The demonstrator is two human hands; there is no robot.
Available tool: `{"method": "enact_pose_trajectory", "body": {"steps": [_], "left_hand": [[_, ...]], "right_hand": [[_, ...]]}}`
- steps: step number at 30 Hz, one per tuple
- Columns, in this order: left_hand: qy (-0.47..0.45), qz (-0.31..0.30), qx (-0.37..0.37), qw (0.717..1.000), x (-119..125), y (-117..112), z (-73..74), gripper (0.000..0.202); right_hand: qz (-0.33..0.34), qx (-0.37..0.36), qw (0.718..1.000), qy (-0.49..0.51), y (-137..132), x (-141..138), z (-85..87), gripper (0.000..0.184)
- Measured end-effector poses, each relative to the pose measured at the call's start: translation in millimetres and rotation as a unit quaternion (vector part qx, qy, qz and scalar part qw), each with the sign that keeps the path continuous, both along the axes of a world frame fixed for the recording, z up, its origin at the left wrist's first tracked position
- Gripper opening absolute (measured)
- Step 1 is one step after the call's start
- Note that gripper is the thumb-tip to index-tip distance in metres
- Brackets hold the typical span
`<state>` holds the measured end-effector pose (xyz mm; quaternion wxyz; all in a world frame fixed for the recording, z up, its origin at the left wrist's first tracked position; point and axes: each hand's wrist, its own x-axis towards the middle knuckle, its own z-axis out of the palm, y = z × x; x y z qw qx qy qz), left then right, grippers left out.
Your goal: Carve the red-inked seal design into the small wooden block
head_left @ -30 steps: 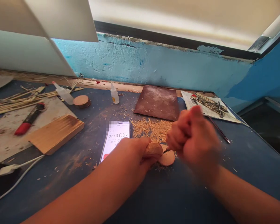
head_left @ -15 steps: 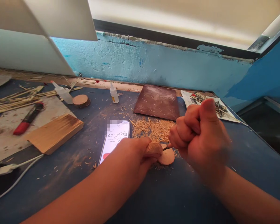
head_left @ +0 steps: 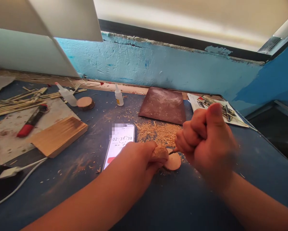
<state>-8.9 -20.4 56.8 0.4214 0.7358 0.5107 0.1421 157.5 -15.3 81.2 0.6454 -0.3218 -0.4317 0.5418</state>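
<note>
My left hand [head_left: 136, 163] pinches a rounded piece of wood [head_left: 160, 154] between thumb and fingers, just above the table. My right hand [head_left: 203, 141] is closed in a fist around a thin tool, with most of it hidden in the palm. Its narrow dark tip [head_left: 172, 152] points left and meets the right side of the wood piece; whether it cuts in, I cannot tell. Below them a pale wood disc [head_left: 174, 162] lies flat on the table, partly covered by the held piece.
Wood shavings [head_left: 158, 133] lie behind my hands, before a dark red-brown sheet [head_left: 163, 104]. A lit phone [head_left: 122, 138] lies by my left hand. Further left are a wood block [head_left: 59, 136], a red-and-black marker [head_left: 33, 120], two glue bottles [head_left: 119, 95] and a thick wood slice [head_left: 85, 102].
The view has shifted a little, so things on the table appear slightly further right. Both hands keep their grips, and the tool tip stays at the wood piece.
</note>
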Motion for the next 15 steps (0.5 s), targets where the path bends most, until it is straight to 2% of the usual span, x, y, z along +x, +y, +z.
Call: {"method": "enact_pose_trajectory", "body": {"steps": [3,8,12,15], "left_hand": [[0.045,-0.037,0.015,0.998,0.0,0.7,0.9,0.021],[0.058,-0.029,0.014,0.998,0.5,0.6,1.8,0.019],[0.049,-0.046,0.023,0.997,2.4,0.5,2.6,0.023],[0.055,-0.036,0.016,0.998,2.8,0.1,1.1,0.023]], "right_hand": [[-0.008,0.014,1.0,0.003,0.2,0.0,-1.4,0.062],[0.001,-0.001,1.0,-0.006,2.1,-0.3,-7.8,0.061],[-0.01,0.017,1.0,-0.009,2.3,0.0,-6.2,0.063],[0.001,-0.007,1.0,-0.016,1.8,0.1,-4.0,0.062]]}}
